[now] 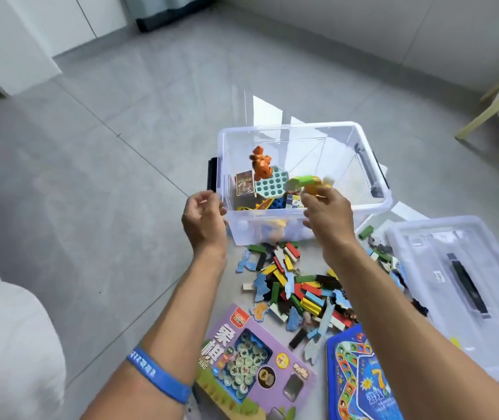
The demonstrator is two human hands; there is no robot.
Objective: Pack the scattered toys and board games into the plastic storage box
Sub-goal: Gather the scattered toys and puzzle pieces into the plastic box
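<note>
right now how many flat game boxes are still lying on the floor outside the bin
2. The purple chess box lies at the bottom centre by the left forearm; the blue board game lies right of it, partly under the right forearm. More could be hidden beneath the block pile.

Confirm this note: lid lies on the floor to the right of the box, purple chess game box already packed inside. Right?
Not quite. The purple chess game box is on the floor near the left forearm, not inside the storage box, as the head view shows. The lid does lie on the floor to its right.
</note>
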